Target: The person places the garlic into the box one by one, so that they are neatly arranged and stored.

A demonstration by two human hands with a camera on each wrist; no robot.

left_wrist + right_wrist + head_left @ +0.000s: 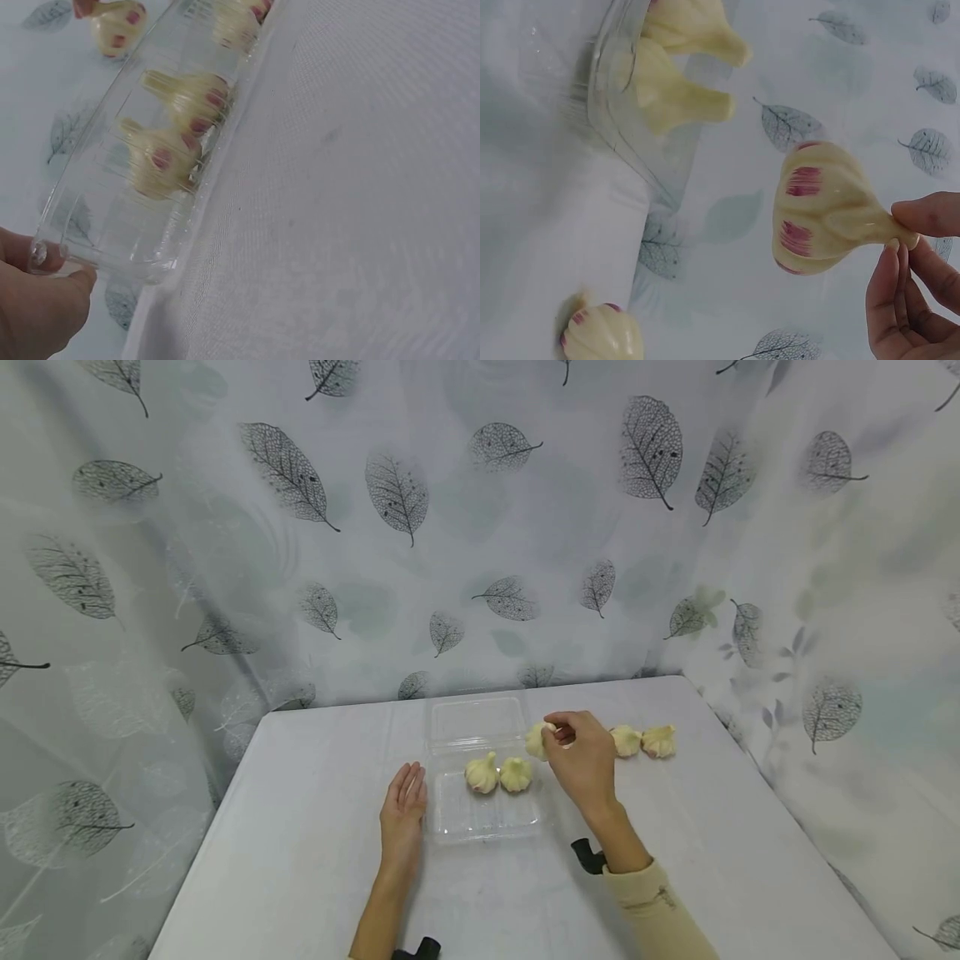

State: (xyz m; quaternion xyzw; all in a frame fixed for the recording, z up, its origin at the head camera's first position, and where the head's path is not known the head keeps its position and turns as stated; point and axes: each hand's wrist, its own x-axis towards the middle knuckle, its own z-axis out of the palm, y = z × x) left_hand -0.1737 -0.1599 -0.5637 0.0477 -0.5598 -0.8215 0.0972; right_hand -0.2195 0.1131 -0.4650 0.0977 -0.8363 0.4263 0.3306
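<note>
My right hand [587, 760] pinches a garlic bulb [829, 210] by its stem, thumb against fingertips. That bulb is pale with pink patches and hangs in the air at the right side of a clear plastic container [487, 837]. Inside the container two more bulbs sit side by side, a left one [482, 774] and a right one [516, 774]. My left hand [403, 814] rests along the container's left edge with its fingers extended. In the left wrist view, the thumb [81, 281] and a finger are at the container's corner, the finger partly seen through the plastic.
Two other garlic bulbs, one [626, 741] partly behind my right hand and another [660, 741], lie on the white table [720, 827] to the right. The container's lid [477, 720] lies opened back toward the far edge. A leaf-patterned curtain [480, 527] surrounds the table.
</note>
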